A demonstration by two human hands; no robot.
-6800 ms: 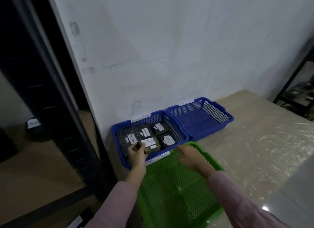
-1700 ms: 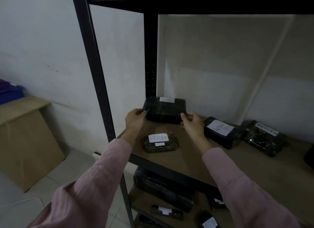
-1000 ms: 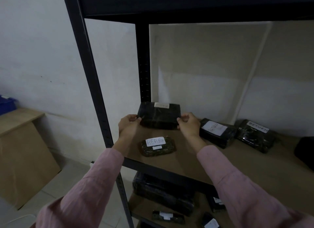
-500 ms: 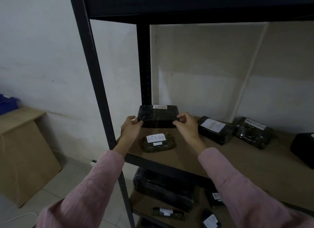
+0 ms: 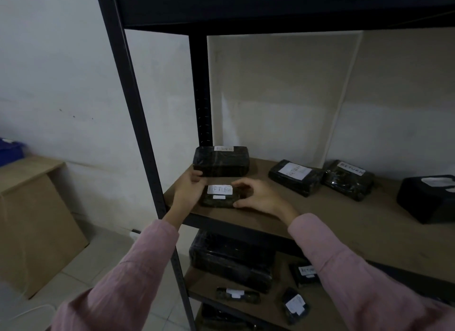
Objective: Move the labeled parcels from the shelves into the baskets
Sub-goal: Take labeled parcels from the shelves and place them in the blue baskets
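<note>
A small dark parcel (image 5: pixel 219 198) with a white RETURN label lies near the front left corner of the brown shelf board (image 5: pixel 332 215). My left hand (image 5: pixel 188 191) holds its left end and my right hand (image 5: pixel 256 198) curls round its right end. Just behind it stands a larger black parcel (image 5: pixel 220 161) with a label on top, untouched. Further right on the same board lie two black parcels with RETURN labels (image 5: pixel 294 176) (image 5: pixel 348 179) and a bulkier black parcel (image 5: pixel 428 197).
The black shelf post (image 5: pixel 138 123) stands just left of my left arm. The lower shelf (image 5: pixel 268 303) carries a big black bundle and several small labeled parcels. A cardboard box (image 5: pixel 32 222) stands at the left, with a blue basket (image 5: pixel 8 150) behind it.
Both hands let go of the larger black parcel at the back and came forward and down onto the small RETURN parcel. Before that I turned from the baskets to the shelf.
</note>
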